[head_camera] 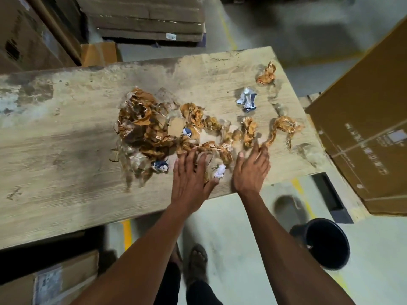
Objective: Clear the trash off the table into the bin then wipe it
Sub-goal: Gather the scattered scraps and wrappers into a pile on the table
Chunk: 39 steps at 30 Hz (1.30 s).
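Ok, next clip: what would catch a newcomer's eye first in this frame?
First, the heap of crumpled brown paper in the middle of the worn wooden table, trailing right in smaller scraps. Then the two bare hands at the near edge, left hand and right hand, fingers spread over the litter. A black bin stands on the floor at lower right.

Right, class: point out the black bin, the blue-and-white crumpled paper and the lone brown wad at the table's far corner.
black bin (343, 235), head view, rim.
blue-and-white crumpled paper (247, 101), head view, middle.
lone brown wad (267, 74), head view, middle.
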{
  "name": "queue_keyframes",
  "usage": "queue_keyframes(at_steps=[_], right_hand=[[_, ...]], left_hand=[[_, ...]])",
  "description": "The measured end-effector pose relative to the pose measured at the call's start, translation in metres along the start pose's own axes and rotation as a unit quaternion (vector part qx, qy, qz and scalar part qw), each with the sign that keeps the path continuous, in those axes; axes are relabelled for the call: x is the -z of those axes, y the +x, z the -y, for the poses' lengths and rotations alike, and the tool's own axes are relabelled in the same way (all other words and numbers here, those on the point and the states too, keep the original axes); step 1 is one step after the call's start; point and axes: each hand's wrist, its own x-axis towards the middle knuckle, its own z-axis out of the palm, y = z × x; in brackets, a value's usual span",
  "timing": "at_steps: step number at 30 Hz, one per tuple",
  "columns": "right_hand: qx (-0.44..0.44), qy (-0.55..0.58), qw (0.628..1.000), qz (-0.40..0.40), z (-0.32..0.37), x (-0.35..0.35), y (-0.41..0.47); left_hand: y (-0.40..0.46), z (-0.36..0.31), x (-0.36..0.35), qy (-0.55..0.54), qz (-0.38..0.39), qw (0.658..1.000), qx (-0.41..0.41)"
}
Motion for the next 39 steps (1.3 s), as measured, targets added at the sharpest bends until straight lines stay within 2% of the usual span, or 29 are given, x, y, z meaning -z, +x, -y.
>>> queue_keyframes(at_steps=[6,9,12,14,15,18,20,22,25,27,30,33,36,39], right_hand=[[0.088,0.151,0.984,0.046,0.024,-0.003,0.018],[0.105,0.171,0.979,-0.027,0.028,0.007,0.021],[0.041,0.079,0.991,-0.105,0.017,0.010,0.025],[-0.013,0.054,0.996,-0.072,0.010,0.006,0.027],[-0.012,0.067,0.997,-0.042,0.009,0.002,0.027],[0.070,0.166,0.984,0.009,0.012,0.001,0.028],[0.097,0.181,0.979,-0.019,0.012,0.009,0.032],[0.070,0.124,0.986,-0.087,0.003,0.016,0.038],[-0.026,0.018,0.987,-0.159,-0.026,0.033,0.050],[-0.111,-0.028,0.984,-0.138,-0.050,0.044,0.063],[-0.190,-0.065,0.979,-0.045,-0.077,0.052,0.082],[-0.146,-0.068,0.987,-0.010,-0.079,0.051,0.090],[-0.057,-0.046,0.997,-0.020,-0.060,0.048,0.095],[-0.015,-0.022,0.999,-0.034,-0.043,0.046,0.102]], left_hand=[[0.031,-0.016,-0.002,-0.006,-0.010,1.000,-0.001],[0.033,-0.020,0.003,0.002,-0.043,0.999,-0.004],[0.034,-0.021,0.002,0.023,-0.050,0.998,-0.010],[0.037,-0.021,-0.002,0.040,-0.035,0.999,-0.010],[0.040,-0.021,-0.004,0.046,-0.030,0.998,-0.005],[0.052,-0.025,-0.006,0.053,-0.030,0.998,0.013],[0.058,-0.032,-0.003,0.054,-0.045,0.997,0.013],[0.060,-0.040,0.000,0.047,-0.070,0.996,-0.001],[0.067,-0.053,0.005,0.029,-0.099,0.994,-0.033],[0.079,-0.064,0.007,0.019,-0.090,0.995,-0.042],[0.100,-0.076,0.007,0.019,-0.060,0.997,-0.047],[0.117,-0.086,0.004,0.027,-0.051,0.997,-0.053],[0.130,-0.093,0.003,0.027,-0.050,0.997,-0.058],[0.146,-0.099,0.004,0.015,-0.047,0.997,-0.060]])
